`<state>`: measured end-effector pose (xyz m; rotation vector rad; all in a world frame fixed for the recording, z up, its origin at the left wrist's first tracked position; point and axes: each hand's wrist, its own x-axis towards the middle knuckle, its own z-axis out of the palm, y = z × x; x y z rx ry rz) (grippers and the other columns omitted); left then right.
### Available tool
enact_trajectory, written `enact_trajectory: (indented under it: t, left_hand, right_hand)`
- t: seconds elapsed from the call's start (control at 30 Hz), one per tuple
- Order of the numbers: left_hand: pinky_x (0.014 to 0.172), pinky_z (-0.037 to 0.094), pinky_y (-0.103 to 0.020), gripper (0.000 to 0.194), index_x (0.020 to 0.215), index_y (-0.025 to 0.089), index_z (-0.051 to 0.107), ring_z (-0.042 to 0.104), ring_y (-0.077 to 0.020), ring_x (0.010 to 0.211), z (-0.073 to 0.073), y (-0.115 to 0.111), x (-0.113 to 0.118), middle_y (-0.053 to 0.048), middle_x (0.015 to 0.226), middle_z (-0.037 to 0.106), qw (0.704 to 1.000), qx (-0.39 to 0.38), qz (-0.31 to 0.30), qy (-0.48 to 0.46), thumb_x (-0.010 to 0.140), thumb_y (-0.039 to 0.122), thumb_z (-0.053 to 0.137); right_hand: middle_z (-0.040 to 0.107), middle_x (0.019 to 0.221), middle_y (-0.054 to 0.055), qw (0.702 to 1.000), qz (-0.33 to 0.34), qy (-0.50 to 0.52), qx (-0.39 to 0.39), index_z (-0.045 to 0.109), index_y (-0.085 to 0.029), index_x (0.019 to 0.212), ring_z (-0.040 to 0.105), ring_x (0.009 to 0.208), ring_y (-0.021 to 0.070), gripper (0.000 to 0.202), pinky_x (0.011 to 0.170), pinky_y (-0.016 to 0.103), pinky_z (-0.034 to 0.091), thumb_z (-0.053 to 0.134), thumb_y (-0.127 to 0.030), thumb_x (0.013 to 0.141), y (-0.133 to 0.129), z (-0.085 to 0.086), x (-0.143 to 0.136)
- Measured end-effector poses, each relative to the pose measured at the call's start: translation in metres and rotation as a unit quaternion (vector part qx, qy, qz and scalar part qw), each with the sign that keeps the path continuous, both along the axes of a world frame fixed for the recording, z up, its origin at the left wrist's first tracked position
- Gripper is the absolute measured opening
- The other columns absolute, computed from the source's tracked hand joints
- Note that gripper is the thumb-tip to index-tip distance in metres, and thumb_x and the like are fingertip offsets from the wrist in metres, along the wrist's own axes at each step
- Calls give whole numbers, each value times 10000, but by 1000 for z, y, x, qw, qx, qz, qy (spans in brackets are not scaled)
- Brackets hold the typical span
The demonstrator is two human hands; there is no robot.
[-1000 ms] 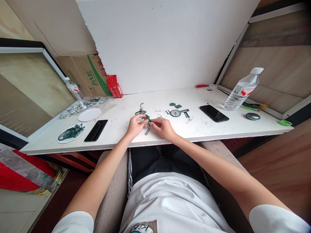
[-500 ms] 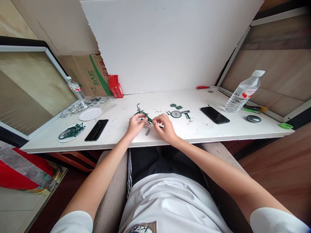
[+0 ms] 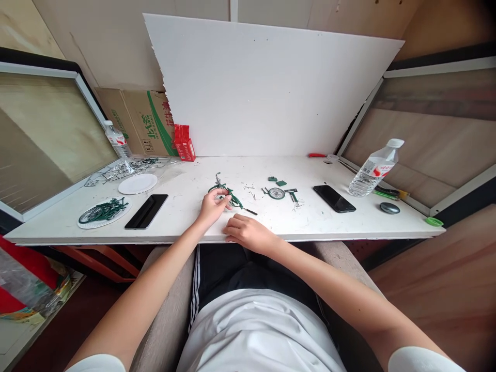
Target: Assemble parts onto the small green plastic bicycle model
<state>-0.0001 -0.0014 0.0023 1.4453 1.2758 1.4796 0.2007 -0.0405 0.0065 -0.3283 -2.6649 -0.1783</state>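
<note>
White tabletop [image 3: 349, 222] carries, at left, a round plate of green parts [image 3: 101, 212], a black tray [image 3: 146, 211], an empty white plate [image 3: 138, 183] and a small bottle [image 3: 117, 142]. Behind stand a cardboard box [image 3: 143, 121], a red carton [image 3: 184, 144] and a white board [image 3: 267, 88]. At right lie a phone [image 3: 334, 198], a water bottle [image 3: 372, 168] and a green cap [image 3: 434, 221].

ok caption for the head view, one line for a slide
Left hand holds a green model bike on the white table; right hand rests at its edge.
</note>
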Motion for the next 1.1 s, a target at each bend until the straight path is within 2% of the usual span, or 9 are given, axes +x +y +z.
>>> enact_trajectory:
  t: [0.07,0.13,0.27,0.37,0.43,0.57,0.63,0.77,1.1]
  left_hand:
    - [675,612,-302,383,1105,165,673,739,-138,681,0,0,0,-133,1253,732,1000,1,-6,-2,896,460,798]
    - [675,616,-303,387,1096,162,676,736,-139,684,0,-1,1,-133,1225,740,1000,-3,-7,-7,887,460,806]
    - [650,604,-293,417,1097,155,685,740,-158,716,1,-2,2,-137,1178,752,999,-16,-26,-27,850,455,835]
    - [663,592,-293,416,1085,159,689,744,-164,726,2,-2,2,-128,1151,757,999,-14,-39,-29,827,442,852]
    - [664,575,-290,402,1079,162,688,747,-168,720,3,-3,2,-117,1103,765,999,-19,-43,-23,828,431,849]
    - [705,578,-298,410,1100,151,681,752,-177,736,6,-4,3,-109,1019,776,998,-27,-61,-12,839,424,840]
    - [728,588,-303,414,1090,144,682,755,-173,735,7,-6,4,-113,1040,777,997,-23,-72,-4,836,427,845]
    - [727,595,-301,410,1069,142,697,769,-177,742,8,-8,5,-116,1072,777,996,-15,-92,17,835,442,850]
    - [700,606,-303,395,1063,148,719,772,-184,724,9,-11,5,-104,1009,788,993,-13,-108,33,834,440,856]
  right_hand:
    - [693,947,79,1000,12,-1,7,728,-187,1079,641,906,221,225,826,353,557,511,-222,1124,-2,1,0]
    - [697,948,77,999,20,39,3,731,-193,1175,652,910,214,250,825,345,568,486,-195,1127,-2,2,1]
    - [713,1054,106,976,18,210,-57,713,-222,1330,682,932,203,291,792,333,598,505,-230,1127,10,11,10]
    - [733,985,79,941,-25,312,-131,767,-246,1223,703,869,195,229,786,352,621,572,-283,1110,27,15,20]
    - [766,931,68,917,-61,346,-189,802,-248,1139,725,849,213,195,743,355,638,705,-386,1042,38,14,26]
    - [822,954,84,834,-135,407,-348,848,-236,1027,781,807,247,327,673,370,670,819,-543,918,50,6,32]
    - [834,943,87,810,-149,413,-388,859,-231,1020,801,820,266,378,675,377,682,837,-582,883,50,4,33]
    - [842,910,86,824,-167,400,-367,865,-231,981,809,804,271,382,696,377,675,837,-597,876,48,3,31]
    - [852,1002,101,856,-160,382,-310,861,-220,992,804,797,259,374,665,371,651,785,-581,935,49,3,31]
